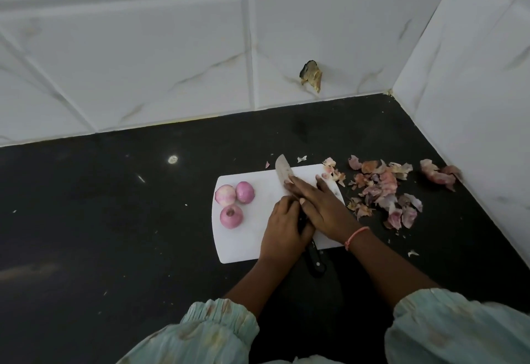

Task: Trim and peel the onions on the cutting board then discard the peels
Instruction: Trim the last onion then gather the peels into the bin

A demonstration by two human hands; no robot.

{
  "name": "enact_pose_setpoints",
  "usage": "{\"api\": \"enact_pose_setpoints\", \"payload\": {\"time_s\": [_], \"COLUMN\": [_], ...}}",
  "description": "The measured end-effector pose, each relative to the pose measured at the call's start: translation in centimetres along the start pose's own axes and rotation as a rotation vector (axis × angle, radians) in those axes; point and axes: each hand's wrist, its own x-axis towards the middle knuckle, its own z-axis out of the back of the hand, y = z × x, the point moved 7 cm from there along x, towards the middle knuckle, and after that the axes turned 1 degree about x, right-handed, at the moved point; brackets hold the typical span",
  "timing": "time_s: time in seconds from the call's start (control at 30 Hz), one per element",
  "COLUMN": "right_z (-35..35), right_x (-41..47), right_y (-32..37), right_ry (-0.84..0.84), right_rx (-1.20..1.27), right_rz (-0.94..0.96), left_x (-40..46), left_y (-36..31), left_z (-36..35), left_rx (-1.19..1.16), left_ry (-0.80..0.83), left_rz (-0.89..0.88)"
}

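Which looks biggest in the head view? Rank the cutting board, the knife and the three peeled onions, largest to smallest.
1. cutting board, clearly largest.
2. knife, partly hidden under both hands.
3. three peeled onions, all about alike; I won't rank them against each other.

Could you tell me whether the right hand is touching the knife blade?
Touching. The head view shows the right hand lying flat, fingers straight, on the knife blade over the cutting board.

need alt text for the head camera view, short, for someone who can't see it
A person's left hand grips a knife by its handle while the right hand lies flat over the blade on a white cutting board. Three peeled onions sit at the board's left; loose peels lie scattered on the black counter to its right.
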Motion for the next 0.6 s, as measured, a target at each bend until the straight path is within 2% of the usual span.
{"api": "enact_pose_setpoints", "payload": {"time_s": [0.07, 0.13, 0.2, 0.27, 0.37, 0.43, 0.5, 0.53, 0.6], "right_z": [0.5, 1.7, 4.1, 6.5, 8.4, 8.8, 8.1, 7.9, 7.1], "right_x": [1.1, 2.4, 3.0, 2.2, 0.2, -0.1, 1.1, 1.8, 2.9], "right_y": [-0.6, -2.1, -3.6, -4.7, -5.5, -6.1, -5.9, -4.7, -1.7], "right_ry": [-0.004, -0.097, -0.298, -0.514, -0.7, -0.648, -0.499, -0.467, -0.51], "right_rx": [-0.13, -0.256, -0.315, -0.237, -0.163, -0.132, -0.078, -0.057, -0.009], "right_rz": [0.02, -0.064, -0.22, -0.352, -0.445, -0.529, -0.538, -0.486, -0.319], "left_x": [0.0, 0.0, -0.2, -0.1, -0.2, -0.2, -0.2, -0.2, -0.2], "left_y": [0.0, -0.1, -0.2, -0.3, -0.1, 0.0, 0.3, 0.5, 0.9], "left_z": [0.0, 0.1, 0.2, 0.0, -0.4, -0.4, -0.3, -0.2, 0.1], "left_rx": [0.016, 0.025, 0.027, 0.054, 0.088, 0.093, 0.069, 0.043, -0.032], "left_ry": [-0.002, -0.003, -0.015, -0.007, 0.012, 0.02, 0.004, -0.01, -0.032], "left_rz": [0.006, 0.012, 0.001, -0.017, -0.002, 0.007, 0.03, 0.058, 0.121]}}
